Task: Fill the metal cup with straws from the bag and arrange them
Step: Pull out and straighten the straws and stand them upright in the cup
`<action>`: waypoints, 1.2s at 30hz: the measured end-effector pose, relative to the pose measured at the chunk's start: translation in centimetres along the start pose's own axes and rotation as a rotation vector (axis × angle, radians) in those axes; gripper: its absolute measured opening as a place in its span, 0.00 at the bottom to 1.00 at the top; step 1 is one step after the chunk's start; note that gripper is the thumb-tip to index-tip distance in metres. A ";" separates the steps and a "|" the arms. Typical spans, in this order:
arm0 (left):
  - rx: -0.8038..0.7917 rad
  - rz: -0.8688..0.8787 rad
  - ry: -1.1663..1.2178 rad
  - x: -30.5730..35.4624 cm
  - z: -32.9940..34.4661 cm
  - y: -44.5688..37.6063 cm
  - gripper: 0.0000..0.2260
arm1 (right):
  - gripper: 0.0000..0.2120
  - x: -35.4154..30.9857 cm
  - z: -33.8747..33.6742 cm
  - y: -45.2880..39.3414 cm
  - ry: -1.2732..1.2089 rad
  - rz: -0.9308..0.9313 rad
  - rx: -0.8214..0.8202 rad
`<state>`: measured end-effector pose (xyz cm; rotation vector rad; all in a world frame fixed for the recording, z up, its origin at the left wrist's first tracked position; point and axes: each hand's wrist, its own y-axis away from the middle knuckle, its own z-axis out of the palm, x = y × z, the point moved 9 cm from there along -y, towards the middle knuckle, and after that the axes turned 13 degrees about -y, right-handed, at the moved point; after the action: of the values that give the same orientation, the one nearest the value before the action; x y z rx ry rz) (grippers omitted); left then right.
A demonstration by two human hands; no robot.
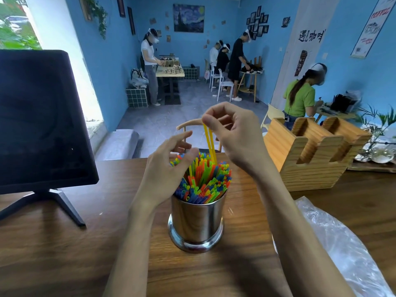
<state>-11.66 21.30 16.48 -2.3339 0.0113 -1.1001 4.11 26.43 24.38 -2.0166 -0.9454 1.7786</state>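
A shiny metal cup [196, 221] stands on the wooden table [64, 243] in front of me, packed with several coloured straws [205, 181] standing upright. My right hand [233, 133] is raised above the cup and pinches the tops of two yellow straws [209, 144], whose lower ends reach into the bundle. My left hand [169, 168] rests against the left side of the straw bundle, its fingers curved around the straw tips. The clear plastic bag [342, 249] lies flat on the table at my right.
A dark monitor on a stand [40, 123] stands at the left of the table. A wooden holder with slots [310, 151] sits at the right rear. A chair back [188, 125] shows beyond the table's far edge. Several people work at tables farther off.
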 end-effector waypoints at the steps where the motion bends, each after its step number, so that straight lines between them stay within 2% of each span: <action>1: 0.000 0.021 -0.015 0.3 0.1 0.0 0.16 | 0.03 -1.2 0.6 0.2 -0.003 -0.061 -0.013; 3: 0.021 0.060 -0.027 0.9 0.0 0.2 0.14 | 0.03 -3.0 1.9 0.8 -0.007 -0.163 -0.053; 6: 0.086 0.083 0.034 2.0 -0.8 0.3 0.02 | 0.02 -3.8 3.8 1.5 -0.028 -0.230 -0.155; 8: 0.135 0.087 0.041 2.1 -1.2 0.4 0.11 | 0.02 -3.5 4.6 1.8 -0.037 -0.219 -0.203; 11: 0.163 0.086 0.094 2.3 -1.4 0.5 0.13 | 0.01 -2.5 4.4 2.1 -0.103 -0.159 -0.186; 14: 0.279 -0.009 0.235 1.6 -2.4 0.5 0.04 | 0.06 -0.4 3.5 1.9 -0.114 -0.057 -0.131; 19: 0.489 -0.197 0.522 -1.4 -4.0 0.9 0.03 | 0.08 3.7 2.0 2.0 0.032 0.170 -0.210; 22: 0.497 -0.234 0.548 -1.8 -3.7 1.0 0.01 | 0.08 5.0 1.0 2.4 -0.060 0.266 -0.209; 26: 0.498 -0.272 0.587 -1.9 -3.3 1.2 0.02 | 0.07 5.2 -0.1 2.4 -0.438 0.338 -0.096; 31: 0.372 -0.296 0.641 -1.8 -2.1 0.7 0.14 | 0.08 5.2 0.4 2.5 -0.871 0.341 0.107; 34: 0.308 -0.289 0.602 -1.8 -1.6 0.6 0.11 | 0.06 4.9 0.1 2.3 -0.893 0.279 0.200; 36: 0.345 -0.316 0.582 -2.2 -1.9 0.9 0.12 | 0.02 4.3 -0.4 2.1 -0.854 0.231 0.231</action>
<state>-14.28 20.15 15.50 -1.6831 -0.3139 -1.7495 5.19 27.65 19.87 -1.2338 -0.6499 2.8056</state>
